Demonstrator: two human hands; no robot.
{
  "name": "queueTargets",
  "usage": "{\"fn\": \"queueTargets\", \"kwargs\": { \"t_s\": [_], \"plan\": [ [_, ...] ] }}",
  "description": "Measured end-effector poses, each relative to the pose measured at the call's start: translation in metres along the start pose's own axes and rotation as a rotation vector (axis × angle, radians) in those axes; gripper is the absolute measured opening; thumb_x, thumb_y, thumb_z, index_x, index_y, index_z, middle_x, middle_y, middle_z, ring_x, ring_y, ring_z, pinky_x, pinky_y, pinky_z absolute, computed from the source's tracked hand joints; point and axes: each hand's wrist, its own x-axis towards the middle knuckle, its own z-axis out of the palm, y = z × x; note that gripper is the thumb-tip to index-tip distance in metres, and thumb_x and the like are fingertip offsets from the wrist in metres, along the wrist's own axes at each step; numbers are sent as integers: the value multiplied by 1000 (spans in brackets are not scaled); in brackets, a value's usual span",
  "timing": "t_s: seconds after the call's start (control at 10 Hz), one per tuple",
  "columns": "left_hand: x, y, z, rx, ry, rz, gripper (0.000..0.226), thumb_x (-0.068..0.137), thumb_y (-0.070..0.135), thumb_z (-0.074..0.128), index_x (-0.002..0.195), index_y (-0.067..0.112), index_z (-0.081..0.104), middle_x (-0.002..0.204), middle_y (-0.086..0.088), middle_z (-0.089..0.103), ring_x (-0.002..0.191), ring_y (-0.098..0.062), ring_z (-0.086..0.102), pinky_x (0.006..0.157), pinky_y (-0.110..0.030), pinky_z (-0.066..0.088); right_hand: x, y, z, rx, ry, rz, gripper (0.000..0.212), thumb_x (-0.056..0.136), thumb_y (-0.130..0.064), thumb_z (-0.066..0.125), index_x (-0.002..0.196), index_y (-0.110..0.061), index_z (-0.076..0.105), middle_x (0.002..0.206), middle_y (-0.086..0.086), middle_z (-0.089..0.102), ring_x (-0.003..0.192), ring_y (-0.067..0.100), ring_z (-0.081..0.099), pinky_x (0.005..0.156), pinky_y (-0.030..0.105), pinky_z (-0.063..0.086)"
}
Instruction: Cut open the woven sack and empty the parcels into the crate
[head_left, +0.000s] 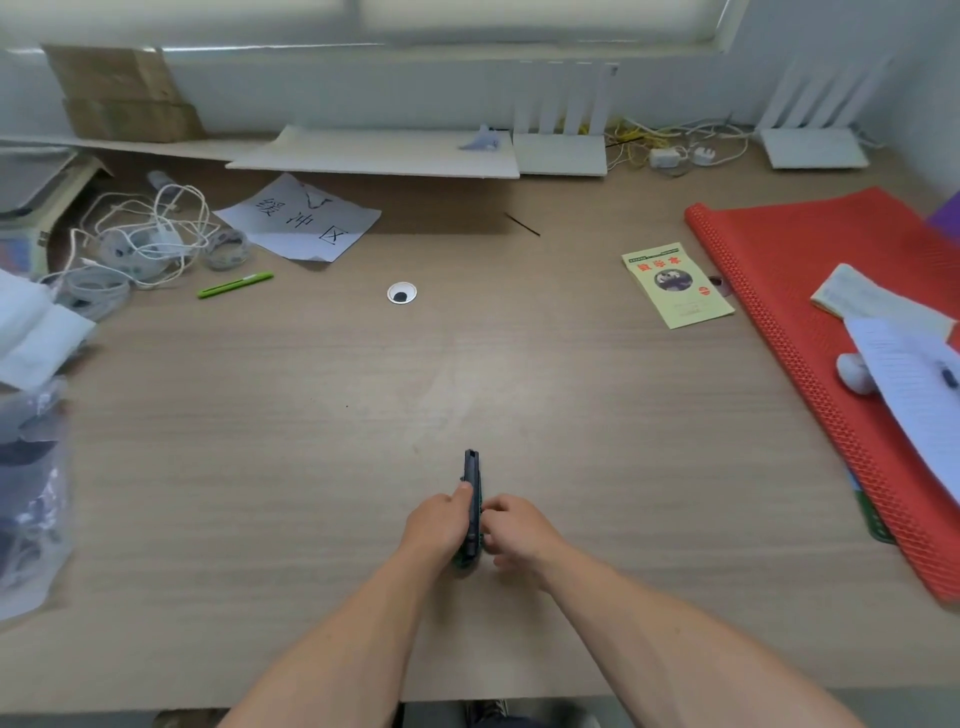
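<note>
Black and slim, a utility knife (471, 493) pointed away from the person above the near middle of a wood-grain table (322, 415). The left hand (439, 525) was closed around its handle, thumb laid along the top, while the right hand (517, 530) pinched the knife's side with curled fingertips. No blade could be made out. A green pen (235, 285) lay far left near tangled white cables (150, 234); a red mat (810, 322) covered the right edge.
</note>
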Motion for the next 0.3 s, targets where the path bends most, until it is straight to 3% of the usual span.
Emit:
{"fn": "queueTargets", "kwargs": {
  "t_s": [0.1, 0.2, 0.3],
  "plan": [
    [-10, 9, 1, 99, 100, 19, 43, 101, 40, 33, 90, 7, 59, 94, -11, 61, 88, -28, 51, 74, -31, 36, 2, 2, -4, -60, 21, -47, 31, 82, -18, 46, 108, -15, 63, 88, 7, 60, 74, 25, 55, 58, 28, 46],
    [-20, 16, 4, 84, 167, 34, 37, 99, 37, 37, 91, 7, 58, 100, -13, 66, 86, -28, 51, 70, -33, 36, -7, 3, -19, -183, 65, -108, 38, 85, -19, 49, 120, -14, 62, 104, 8, 64, 89, 26, 61, 78, 35, 52],
    [-33, 30, 5, 48, 210, 103, 32, 98, 34, 39, 93, 7, 55, 100, -12, 62, 83, -27, 52, 66, -33, 34, -23, 5, -42, -351, 129, -157, 46, 92, -20, 48, 137, -14, 54, 137, 7, 58, 127, 25, 52, 102, 28, 40]
  ]
}}
